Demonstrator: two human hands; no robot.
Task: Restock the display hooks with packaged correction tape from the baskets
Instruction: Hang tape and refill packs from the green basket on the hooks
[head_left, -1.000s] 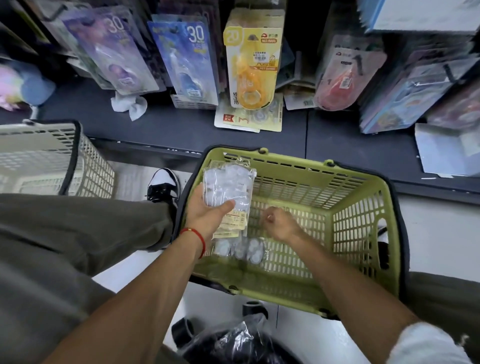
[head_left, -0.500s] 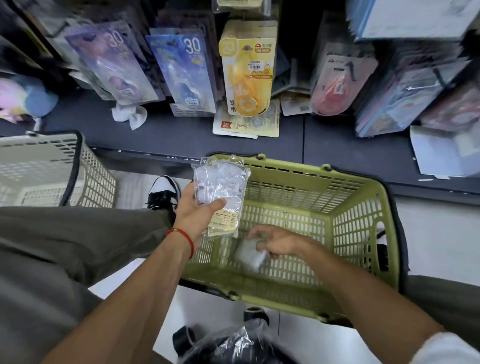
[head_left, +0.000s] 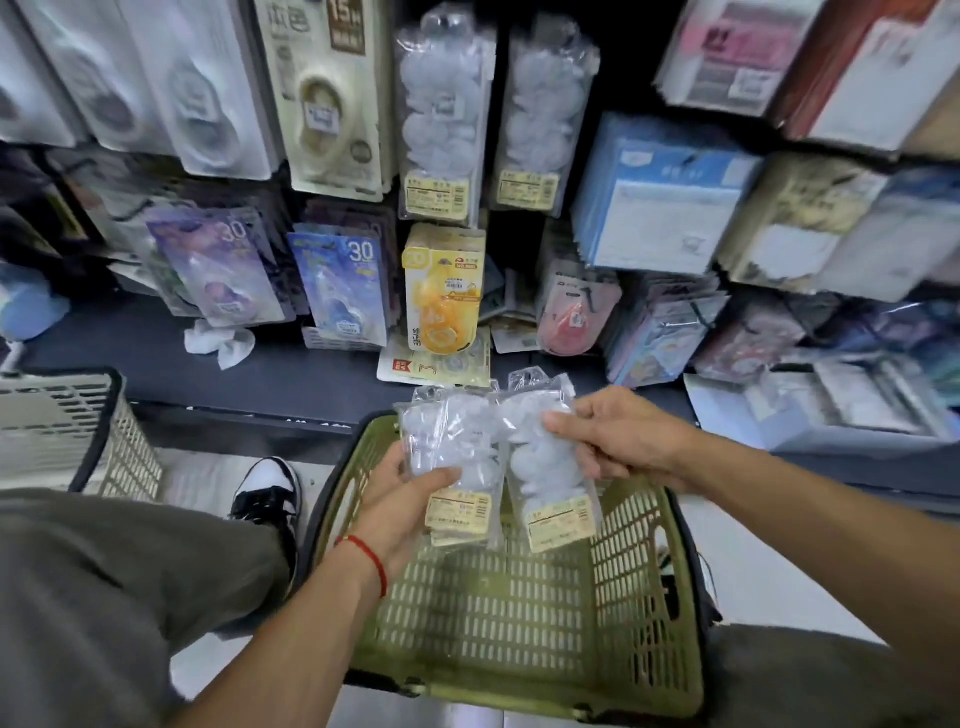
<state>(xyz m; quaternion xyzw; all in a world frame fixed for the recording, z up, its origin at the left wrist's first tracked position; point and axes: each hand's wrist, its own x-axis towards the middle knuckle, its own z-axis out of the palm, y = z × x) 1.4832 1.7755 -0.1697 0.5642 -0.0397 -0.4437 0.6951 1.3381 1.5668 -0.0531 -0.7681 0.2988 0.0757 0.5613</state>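
Observation:
My left hand (head_left: 402, 491) grips a stack of clear correction tape packs (head_left: 457, 457) with yellow labels, thumb across the front. Beside it my right hand (head_left: 618, 441) pinches another clear pack (head_left: 545, 462) by its right edge. Both are held above the green basket (head_left: 644, 597), whose floor shows no packs. Identical clear packs (head_left: 441, 114) hang on display hooks higher up, in two columns, the second column (head_left: 545, 109) to the right.
A beige basket (head_left: 67, 431) stands at the left. Coloured tape packs (head_left: 343, 280) hang above the dark shelf (head_left: 291, 374); a yellow one (head_left: 444, 291) is in the middle. My knees and a black-and-white shoe (head_left: 267, 493) flank the green basket.
My right hand lifted a pack out of the green basket and brought it up beside the stack in my left hand. The view tilted upward, revealing the upper hooks.

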